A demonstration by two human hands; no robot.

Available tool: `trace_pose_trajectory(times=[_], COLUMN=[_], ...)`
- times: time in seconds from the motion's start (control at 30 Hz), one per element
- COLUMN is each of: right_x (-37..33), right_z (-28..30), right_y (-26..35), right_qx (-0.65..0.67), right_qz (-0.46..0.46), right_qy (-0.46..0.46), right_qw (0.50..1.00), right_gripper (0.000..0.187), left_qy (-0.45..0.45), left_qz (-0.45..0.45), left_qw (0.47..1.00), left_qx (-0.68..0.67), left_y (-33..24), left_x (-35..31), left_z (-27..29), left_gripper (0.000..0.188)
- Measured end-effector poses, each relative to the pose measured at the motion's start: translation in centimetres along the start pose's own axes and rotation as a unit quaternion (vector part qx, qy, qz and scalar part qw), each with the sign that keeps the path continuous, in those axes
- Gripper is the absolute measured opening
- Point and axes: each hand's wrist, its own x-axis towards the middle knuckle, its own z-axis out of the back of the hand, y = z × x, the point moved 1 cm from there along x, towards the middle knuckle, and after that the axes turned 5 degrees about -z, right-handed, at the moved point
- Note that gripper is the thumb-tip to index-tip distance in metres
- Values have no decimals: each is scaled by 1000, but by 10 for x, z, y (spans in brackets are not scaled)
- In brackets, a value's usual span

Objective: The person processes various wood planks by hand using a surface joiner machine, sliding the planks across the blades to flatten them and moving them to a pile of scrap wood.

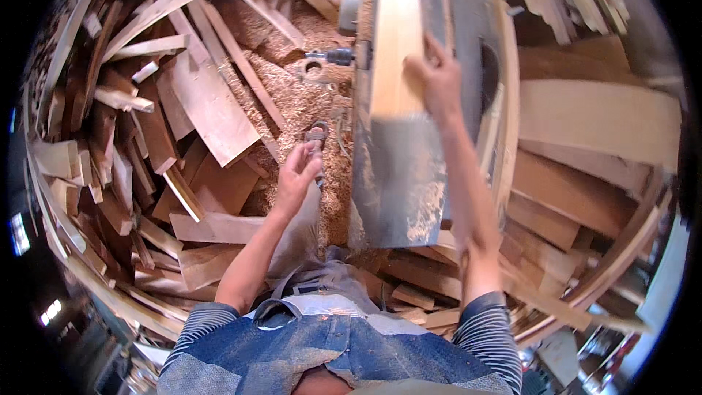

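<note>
A pale wooden board (397, 44) lies lengthwise on the grey metal bed (398, 164) of a woodworking machine. At the board's near right edge is my right hand (436, 77), its thumb on the wood and its fingers along the side. The fingers' undersides are hidden. My left hand (298, 173) hangs in the air left of the bed, fingers loosely bent and apart, with nothing visible in it. Below it a sandalled foot (316, 132) shows among the shavings.
Wood shavings (278, 66) cover the floor left of the machine. Piled offcuts (212, 106) crowd the left side, and stacked planks (596, 121) fill the right. A dark knob-like machine part (338, 56) juts from the bed's left side. A long wooden strip (506, 110) borders the machine's right.
</note>
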Motion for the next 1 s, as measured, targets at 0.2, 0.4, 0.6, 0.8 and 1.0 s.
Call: trace_pose_trajectory(times=[0.2,0.4,0.6,0.8,1.0], right_x=[-266,-327,-324,-378,-408], right_z=[46,153,198,243,274], right_y=[8,-105,-181,-204,-224], right_qx=[72,-283,-455,-460,-478], right_qz=[-94,-127,-209,-207,-186], right_qy=[65,-226,-230,-269,-292], right_qw=[991,923,834,821,807], right_gripper=[73,51,42,38,42], left_qy=[84,-51,-73,-63,-36], left_qz=[104,151,193,174,159], left_qw=[934,965,948,970,983], left_qx=[-331,-210,-242,-155,-83], left_y=[-44,10,62,55,85], left_x=[17,-66,-119,-152,-145], left_z=[-78,-83,-89,-95,-107], left_gripper=[65,56,46,50,64])
